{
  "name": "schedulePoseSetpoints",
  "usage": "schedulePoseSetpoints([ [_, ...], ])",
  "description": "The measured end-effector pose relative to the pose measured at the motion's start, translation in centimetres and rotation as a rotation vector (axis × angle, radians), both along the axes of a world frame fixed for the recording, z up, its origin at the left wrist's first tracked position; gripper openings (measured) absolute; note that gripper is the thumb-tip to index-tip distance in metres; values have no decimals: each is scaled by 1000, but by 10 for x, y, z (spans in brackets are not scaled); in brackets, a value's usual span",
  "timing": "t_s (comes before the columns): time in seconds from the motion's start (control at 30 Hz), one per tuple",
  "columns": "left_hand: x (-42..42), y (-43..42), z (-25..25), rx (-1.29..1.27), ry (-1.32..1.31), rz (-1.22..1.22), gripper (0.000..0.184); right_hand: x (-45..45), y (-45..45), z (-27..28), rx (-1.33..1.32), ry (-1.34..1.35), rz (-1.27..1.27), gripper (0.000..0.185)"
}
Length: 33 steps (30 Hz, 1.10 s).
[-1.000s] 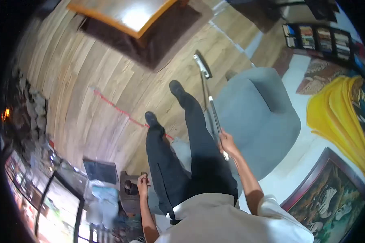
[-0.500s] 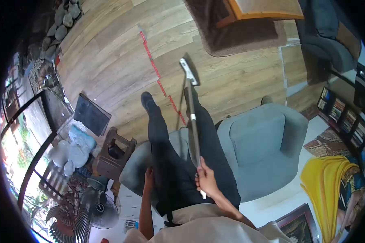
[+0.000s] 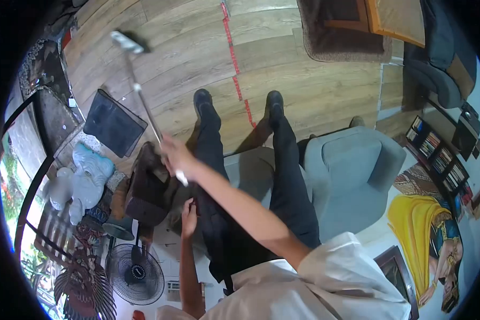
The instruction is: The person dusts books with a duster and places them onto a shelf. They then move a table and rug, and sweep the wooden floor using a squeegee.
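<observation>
My right hand [image 3: 177, 158] is wrapped around the lower end of a long-handled squeegee or mop [image 3: 142, 101], which cannot be told apart because the head is blurred. Its pole slants up and left to a short white crosswise head [image 3: 127, 42] near the wooden floor. My right arm reaches across my legs. Beside my left thigh, my left hand [image 3: 189, 217] hangs low with loosely bent fingers and no object visible in it.
Under the pole's left side lies a dark mat [image 3: 113, 124]. A brown wooden stool [image 3: 146, 197], a pale blue-white statue [image 3: 90, 176] and a fan [image 3: 136, 272] stand at left. Grey armchair [image 3: 352, 176] is at right. Red-white tape [image 3: 230, 42] runs along the floor.
My right hand has swung the pole from in front of my legs far to the left, head included. My left hand has risen slightly. The view has shifted and my feet are farther apart.
</observation>
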<state>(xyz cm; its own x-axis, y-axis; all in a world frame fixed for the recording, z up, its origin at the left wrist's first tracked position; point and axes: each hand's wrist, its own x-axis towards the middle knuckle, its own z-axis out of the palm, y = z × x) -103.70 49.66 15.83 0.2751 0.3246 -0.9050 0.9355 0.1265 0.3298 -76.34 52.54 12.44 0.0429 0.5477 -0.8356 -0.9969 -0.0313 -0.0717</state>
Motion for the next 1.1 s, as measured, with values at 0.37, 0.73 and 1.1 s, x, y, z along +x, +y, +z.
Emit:
schedulePoseSetpoints([
  [0.37, -24, 114, -8, -120, -10, 377, 30, 19, -31, 3, -350, -1361, 864, 55],
  [0.73, -92, 68, -21, -329, 94, 295, 32, -151, 191, -8, -459, -903, 146, 33],
  [1.1, -30, 85, 8, -92, 124, 8, 30, -34, -93, 53, 104, -91, -66, 42],
])
